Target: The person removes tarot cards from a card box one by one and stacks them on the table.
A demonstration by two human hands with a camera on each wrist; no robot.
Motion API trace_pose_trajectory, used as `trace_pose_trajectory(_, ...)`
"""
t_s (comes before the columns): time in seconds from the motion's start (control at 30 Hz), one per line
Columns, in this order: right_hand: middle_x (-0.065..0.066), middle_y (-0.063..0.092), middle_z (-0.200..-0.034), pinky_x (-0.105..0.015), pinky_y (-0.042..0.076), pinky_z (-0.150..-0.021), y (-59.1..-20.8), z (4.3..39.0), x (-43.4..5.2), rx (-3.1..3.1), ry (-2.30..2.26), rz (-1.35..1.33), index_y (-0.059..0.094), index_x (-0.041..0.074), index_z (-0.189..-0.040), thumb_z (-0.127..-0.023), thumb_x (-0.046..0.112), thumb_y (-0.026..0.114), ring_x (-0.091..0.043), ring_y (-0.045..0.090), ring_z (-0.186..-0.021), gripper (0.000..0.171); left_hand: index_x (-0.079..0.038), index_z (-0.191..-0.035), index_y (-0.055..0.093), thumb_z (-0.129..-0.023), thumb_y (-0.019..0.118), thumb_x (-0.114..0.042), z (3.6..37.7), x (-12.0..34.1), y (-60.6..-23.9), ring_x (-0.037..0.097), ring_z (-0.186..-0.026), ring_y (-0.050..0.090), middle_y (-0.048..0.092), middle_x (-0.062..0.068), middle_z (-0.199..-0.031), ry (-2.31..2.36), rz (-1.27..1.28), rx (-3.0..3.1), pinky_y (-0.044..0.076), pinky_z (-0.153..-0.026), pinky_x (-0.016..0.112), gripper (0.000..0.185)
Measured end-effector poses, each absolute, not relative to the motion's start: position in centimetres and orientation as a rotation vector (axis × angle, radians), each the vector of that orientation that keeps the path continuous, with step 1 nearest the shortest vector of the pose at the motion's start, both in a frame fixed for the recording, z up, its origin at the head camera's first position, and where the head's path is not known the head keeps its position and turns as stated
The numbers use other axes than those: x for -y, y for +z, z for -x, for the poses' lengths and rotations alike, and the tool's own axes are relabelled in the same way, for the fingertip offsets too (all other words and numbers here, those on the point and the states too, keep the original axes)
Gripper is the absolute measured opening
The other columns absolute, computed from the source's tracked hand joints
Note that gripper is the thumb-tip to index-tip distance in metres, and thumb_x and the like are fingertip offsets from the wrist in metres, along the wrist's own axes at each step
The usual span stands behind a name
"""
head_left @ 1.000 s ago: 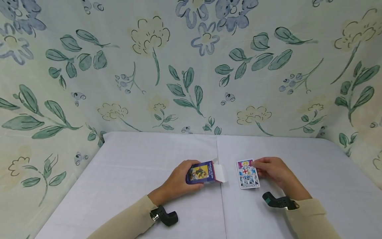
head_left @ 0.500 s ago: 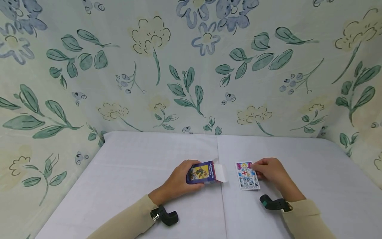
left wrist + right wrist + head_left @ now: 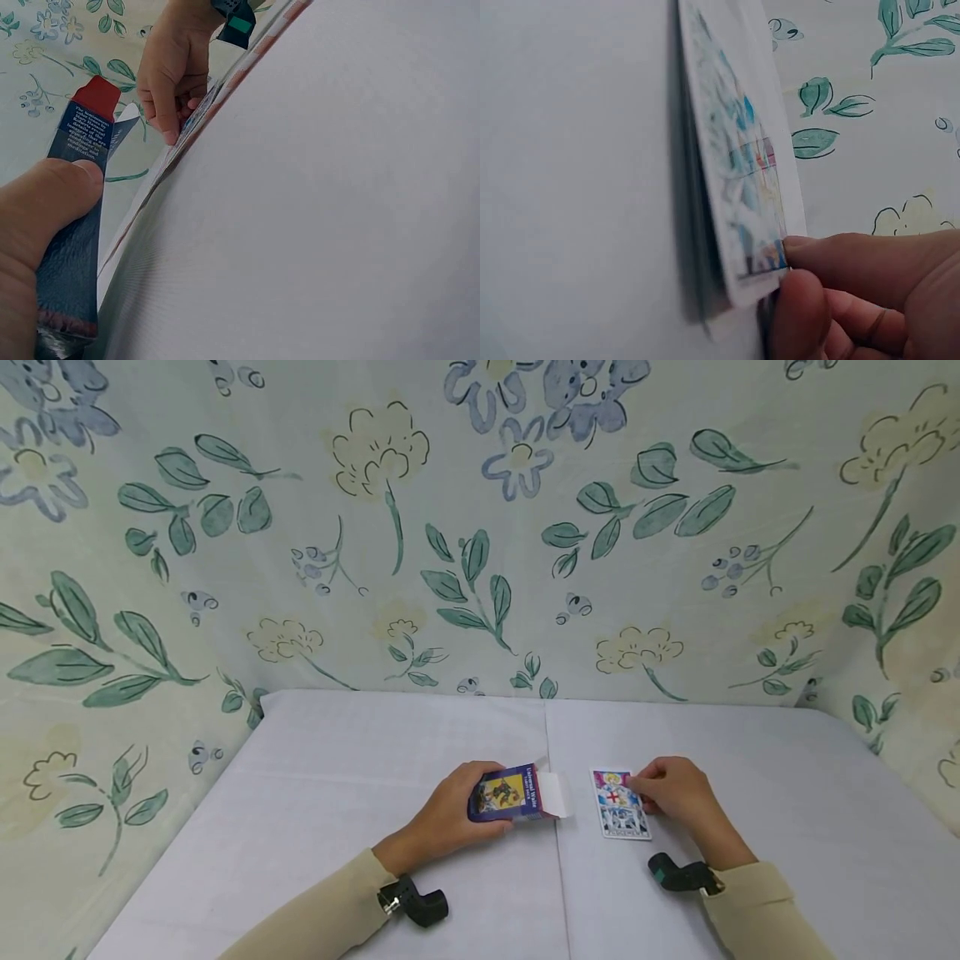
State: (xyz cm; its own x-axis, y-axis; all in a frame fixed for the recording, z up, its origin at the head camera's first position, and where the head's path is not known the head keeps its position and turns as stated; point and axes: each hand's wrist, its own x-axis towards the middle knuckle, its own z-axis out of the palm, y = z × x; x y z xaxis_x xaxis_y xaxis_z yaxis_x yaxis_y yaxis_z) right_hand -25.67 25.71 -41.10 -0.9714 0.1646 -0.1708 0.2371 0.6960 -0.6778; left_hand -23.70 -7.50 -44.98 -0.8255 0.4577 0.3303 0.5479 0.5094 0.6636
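On the white table (image 3: 337,793), the left hand (image 3: 448,814) has its fingers and thumb curled round a purple card box (image 3: 507,793), which lies on its side with its white flap (image 3: 552,794) hanging open toward the right. Just to the right of that flap, apart from it, a small stack of picture cards (image 3: 619,805) lies face up on the table, and the right hand (image 3: 677,791) pinches its far right edge between thumb and curled fingertips (image 3: 810,259). From the right wrist view the top card seems slightly lifted off the ones beneath, though that close, slanted angle makes it hard to be sure.
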Motion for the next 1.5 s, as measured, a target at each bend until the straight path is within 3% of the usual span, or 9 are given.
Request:
trace_pose_trajectory(0.5,-0.011,0.057,-0.077,-0.027,0.048,-0.058,-41.4,25.7,-25.8,-2.828,-1.131,-0.299,0.061,-0.002,-0.091,-0.088,0.017,0.069,-0.020,0.055,-0.064,0.020,-0.021,-0.138,0.043,-0.079,0.076,-0.046,23.7,7.5,-45.0,0.009,-0.107,0.050,0.051,-0.005,-0.127,-1.232,0.869,2.640,0.046,-0.092,0.032,0.072)
trace_pose_trajectory(0.77,-0.008,0.058,-0.074,-0.026,0.043,-0.057,-40.9,25.5,-25.8,-2.863,-1.156,-0.279,0.062,0.002,-0.093,-0.089,0.023,0.068,-0.022,0.053,-0.069,0.022,-0.020,-0.139,0.043,-0.079,0.076,-0.044,23.5,7.4,-44.8,0.009,-0.108,0.050,0.051,-0.005,-0.128,-1.231,0.879,2.639,0.046,-0.092,0.032,0.072)
trace_pose_trajectory(0.97,-0.008,0.059,-0.076,-0.025,0.046,-0.058,-39.8,25.3,-24.8,-2.851,-1.264,-0.216,0.062,0.003,-0.096,-0.091,0.029,0.067,-0.022,0.053,-0.070,0.027,-0.021,-0.138,0.043,-0.080,0.076,-0.045,23.6,7.3,-44.7,0.009,-0.107,0.050,0.051,-0.005,-0.127,-1.223,0.881,2.639,0.046,-0.092,0.032,0.071)
trace_pose_trajectory(1.23,-0.012,0.061,-0.078,-0.041,0.052,-0.066,-38.8,24.6,-22.6,-2.806,-1.382,-0.100,0.062,0.007,-0.091,-0.089,0.033,0.069,-0.022,0.057,-0.065,0.027,-0.021,-0.138,0.043,-0.080,0.076,-0.046,23.6,7.3,-44.7,0.009,-0.107,0.051,0.052,-0.005,-0.126,-1.224,0.874,2.649,0.046,-0.092,0.031,0.072)
trace_pose_trajectory(1.4,-0.016,0.062,-0.082,-0.031,0.051,-0.066,-37.9,24.0,-21.2,-2.739,-1.447,-0.009,0.063,0.004,-0.094,-0.089,0.031,0.069,-0.022,0.056,-0.065,0.027,-0.021,-0.138,0.043,-0.079,0.076,-0.045,23.5,7.4,-44.7,0.009,-0.107,0.051,0.052,-0.005,-0.126,-1.228,0.871,2.648,0.046,-0.092,0.032,0.072)
trace_pose_trajectory(1.5,-0.015,0.062,-0.080,-0.031,0.050,-0.064,-37.8,23.7,-20.5,-2.729,-1.452,0.009,0.064,0.006,-0.093,-0.089,0.029,0.070,-0.023,0.055,-0.065,0.024,-0.020,-0.138,0.044,-0.079,0.076,-0.046,23.6,7.4,-44.8,0.009,-0.106,0.051,0.052,-0.005,-0.126,-1.223,0.873,2.649,0.046,-0.091,0.031,0.072)
